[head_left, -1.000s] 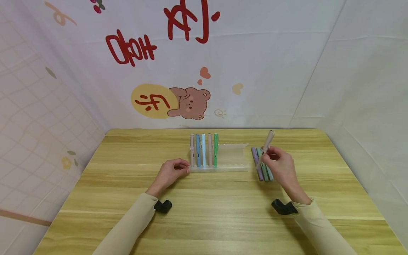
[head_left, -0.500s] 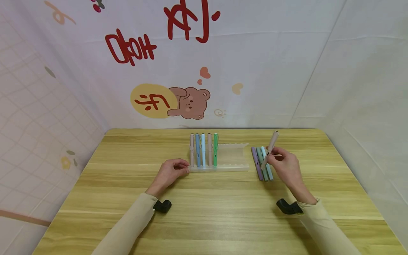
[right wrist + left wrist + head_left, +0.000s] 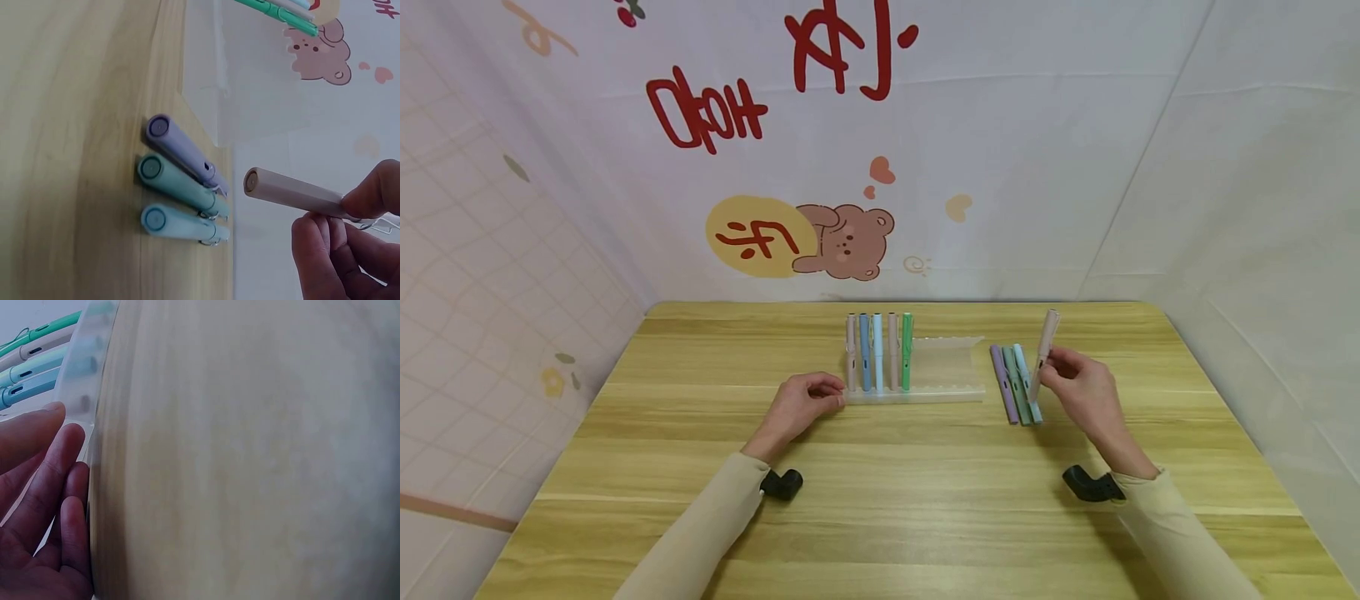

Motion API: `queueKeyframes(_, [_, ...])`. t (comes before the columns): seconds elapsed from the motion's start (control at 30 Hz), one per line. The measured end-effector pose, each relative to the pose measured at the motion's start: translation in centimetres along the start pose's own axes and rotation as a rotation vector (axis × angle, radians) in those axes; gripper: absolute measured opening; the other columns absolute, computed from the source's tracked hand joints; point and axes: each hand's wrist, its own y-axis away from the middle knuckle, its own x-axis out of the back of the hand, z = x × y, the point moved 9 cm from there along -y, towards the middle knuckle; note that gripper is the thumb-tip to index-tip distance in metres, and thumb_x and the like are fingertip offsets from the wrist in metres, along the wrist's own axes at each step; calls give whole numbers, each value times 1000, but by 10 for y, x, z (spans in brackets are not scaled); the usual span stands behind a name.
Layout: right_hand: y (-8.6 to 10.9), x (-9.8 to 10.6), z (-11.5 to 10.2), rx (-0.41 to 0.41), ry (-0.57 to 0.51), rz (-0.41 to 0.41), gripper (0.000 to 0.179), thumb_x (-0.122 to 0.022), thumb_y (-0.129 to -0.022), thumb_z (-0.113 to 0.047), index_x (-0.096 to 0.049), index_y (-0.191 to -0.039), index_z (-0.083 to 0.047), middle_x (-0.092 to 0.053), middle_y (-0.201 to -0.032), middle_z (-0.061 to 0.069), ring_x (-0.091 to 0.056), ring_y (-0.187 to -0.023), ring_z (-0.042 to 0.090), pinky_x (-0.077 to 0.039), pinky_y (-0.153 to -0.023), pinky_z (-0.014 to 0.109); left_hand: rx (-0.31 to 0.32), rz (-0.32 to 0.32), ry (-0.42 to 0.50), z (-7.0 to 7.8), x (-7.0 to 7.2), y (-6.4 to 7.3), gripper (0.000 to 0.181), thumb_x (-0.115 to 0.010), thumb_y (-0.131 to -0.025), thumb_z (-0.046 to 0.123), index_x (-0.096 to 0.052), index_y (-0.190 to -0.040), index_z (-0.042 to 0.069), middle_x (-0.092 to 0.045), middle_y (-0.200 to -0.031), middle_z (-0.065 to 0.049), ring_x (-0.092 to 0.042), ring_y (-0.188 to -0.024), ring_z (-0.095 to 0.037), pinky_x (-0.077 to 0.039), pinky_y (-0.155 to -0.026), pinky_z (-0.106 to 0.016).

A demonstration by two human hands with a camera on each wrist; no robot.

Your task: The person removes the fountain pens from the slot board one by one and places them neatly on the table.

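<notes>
My right hand (image 3: 1078, 387) pinches a beige pen (image 3: 1043, 352) and holds it tilted above the table, just right of three pens lying side by side: purple (image 3: 1003, 382), green (image 3: 1017, 383) and light blue (image 3: 1027, 382). In the right wrist view the beige pen (image 3: 294, 192) hangs beside the purple (image 3: 181, 152), green (image 3: 181, 185) and light blue (image 3: 181, 225) pens. A clear pen rack (image 3: 943, 373) holds several upright pens (image 3: 878, 352) at its left end. My left hand (image 3: 801, 402) rests against the rack's left end (image 3: 87, 387), fingers (image 3: 53, 462) touching it.
The wooden table (image 3: 880, 492) is closed in by white cloth walls with red lettering and a bear picture (image 3: 846, 242). Black wrist camera mounts (image 3: 782, 483) sit on both sleeves. The right part of the rack has vacant slots.
My right hand has carried the beige pen a little to the right and turned it more upright, uncovering the light blue pen. The left hand has stayed put.
</notes>
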Motion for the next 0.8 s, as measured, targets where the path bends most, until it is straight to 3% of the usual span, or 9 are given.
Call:
queueKeyframes(0.43, [-4,1,20,-60,1,-77,37,-61,-97,-16,-61,-127,6,-70,-112,20,-66,-90,9,-49,-71,16,2,-2,-1,1,0,0,16,-78,-93,10,-76,-109,7,-76,-96,0,-68,-90,-15,-52,-86,-36])
queueKeyframes(0.63, [-7,0,30,-93,-16,-124,39,-61,-95,-15,-60,-127,8,-69,-110,18,-62,-86,5,-50,-70,17,13,4,5,1,1,1,17,-79,-92,10,-77,-108,8,-76,-96,0,-68,-90,-15,-51,-86,-36])
queueKeyframes(0.8, [-10,-3,39,-131,-102,-162,42,-59,-94,-8,-57,-128,14,-66,-108,19,-62,-81,1,-56,-72,19,7,3,3,-1,0,0,16,-79,-92,10,-77,-108,9,-76,-96,0,-68,-90,-15,-52,-86,-36])
